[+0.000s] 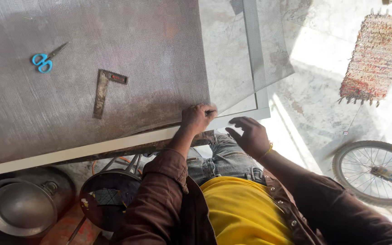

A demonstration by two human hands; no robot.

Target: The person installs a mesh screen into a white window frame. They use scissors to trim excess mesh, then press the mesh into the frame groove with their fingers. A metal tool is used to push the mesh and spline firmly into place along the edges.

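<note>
A grey mesh screen (114, 59) lies stretched over a white frame (114, 144) on a work surface. My left hand (197, 118) is fisted on the near edge of the frame and grips a small tool pressed against the mesh. What the tool is cannot be told. My right hand (250, 135) hovers just right of it with fingers spread, close to the frame's near right corner (262, 111), holding nothing. Loose mesh (273, 50) hangs past the frame's right side.
Blue-handled scissors (44, 60) and a metal try square (103, 88) rest on the mesh at the left. Below the frame sit a steel pot with lid (21, 208) and a round stool (107, 197). A woven mat (375, 56) and a bicycle wheel (377, 172) are on the floor at right.
</note>
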